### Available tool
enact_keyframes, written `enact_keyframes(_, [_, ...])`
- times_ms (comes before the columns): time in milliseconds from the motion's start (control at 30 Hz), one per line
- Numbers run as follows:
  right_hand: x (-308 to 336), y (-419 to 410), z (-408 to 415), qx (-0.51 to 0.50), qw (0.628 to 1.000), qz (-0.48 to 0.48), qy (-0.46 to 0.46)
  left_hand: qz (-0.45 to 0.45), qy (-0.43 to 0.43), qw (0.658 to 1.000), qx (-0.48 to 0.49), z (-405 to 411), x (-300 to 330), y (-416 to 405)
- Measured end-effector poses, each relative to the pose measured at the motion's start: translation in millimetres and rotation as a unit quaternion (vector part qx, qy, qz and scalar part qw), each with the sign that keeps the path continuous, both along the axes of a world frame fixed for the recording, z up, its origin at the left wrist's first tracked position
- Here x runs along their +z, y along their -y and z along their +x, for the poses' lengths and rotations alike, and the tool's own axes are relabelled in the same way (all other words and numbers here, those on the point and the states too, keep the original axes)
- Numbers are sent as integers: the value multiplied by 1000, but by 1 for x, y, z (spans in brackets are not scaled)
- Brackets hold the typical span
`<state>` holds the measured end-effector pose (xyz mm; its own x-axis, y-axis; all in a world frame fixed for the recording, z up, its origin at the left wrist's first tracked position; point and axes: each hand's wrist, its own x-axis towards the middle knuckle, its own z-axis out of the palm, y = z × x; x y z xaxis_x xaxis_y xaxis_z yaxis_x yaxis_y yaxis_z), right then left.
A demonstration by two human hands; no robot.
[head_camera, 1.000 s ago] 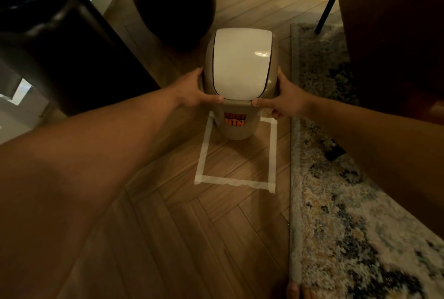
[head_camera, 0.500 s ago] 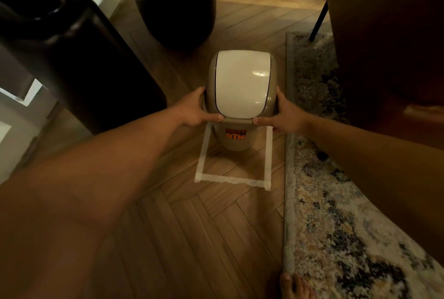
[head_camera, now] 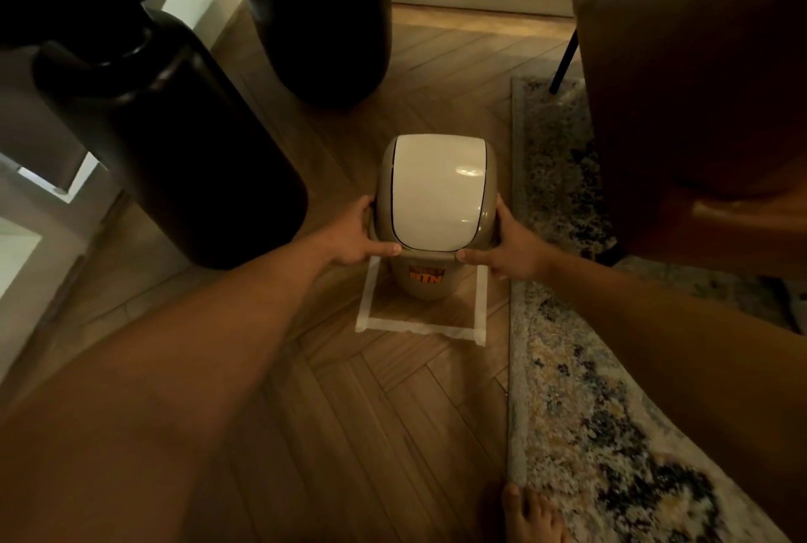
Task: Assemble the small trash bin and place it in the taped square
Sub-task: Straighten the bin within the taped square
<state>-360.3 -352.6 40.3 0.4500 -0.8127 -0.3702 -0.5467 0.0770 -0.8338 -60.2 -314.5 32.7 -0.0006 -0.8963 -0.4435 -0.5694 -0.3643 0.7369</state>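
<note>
Bin [head_camera: 430,280]: small, beige, with a white swing lid [head_camera: 436,193] fitted on top and an orange label on its front. It sits within the taped square [head_camera: 419,326] on the wood floor [head_camera: 349,411], toward the far side; whether its base touches the floor I cannot tell.

My left hand [head_camera: 349,239]: closed around the left side of the bin's rim, thumb along the front edge.

My right hand [head_camera: 513,252]: closed around the right side of the rim, thumb likewise forward.

Rug [head_camera: 589,411]: patterned, just right of the tape.

My bare foot [head_camera: 530,514]: at the rug's near edge.

Dark round furniture legs [head_camera: 174,140]: left and behind.
</note>
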Motion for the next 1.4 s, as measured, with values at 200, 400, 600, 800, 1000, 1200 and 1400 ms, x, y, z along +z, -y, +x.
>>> enact_keyframes(200, [1, -11, -1, -15, 1000, 17, 18, -10, 1, 1000, -1, 0, -3, -9])
enact_keyframes(400, [-3, -18, -3, -12, 999, -5, 50, -36, -13, 999, -33, -1, -5, -12])
enact_keyframes(600, [-18, -37, -7, -53, 993, -60, 84, -112, -45, 993, 7, -9, -14, -28])
enact_keyframes(800, [-28, -48, -3, -59, 990, -56, 119, -122, -149, 976, 99, -18, -34, -48])
enact_keyframes(1000, [-29, -52, -2, -79, 989, -63, 108, -123, -178, 971, 104, -20, -37, -50])
enact_keyframes(1200, [-25, -51, 1, -80, 989, -69, 105, -126, -180, 970, 101, -20, -33, -47])
enact_keyframes(1400, [-24, -52, 6, -90, 987, -72, 110, -129, -171, 971, 101, -23, -34, -47])
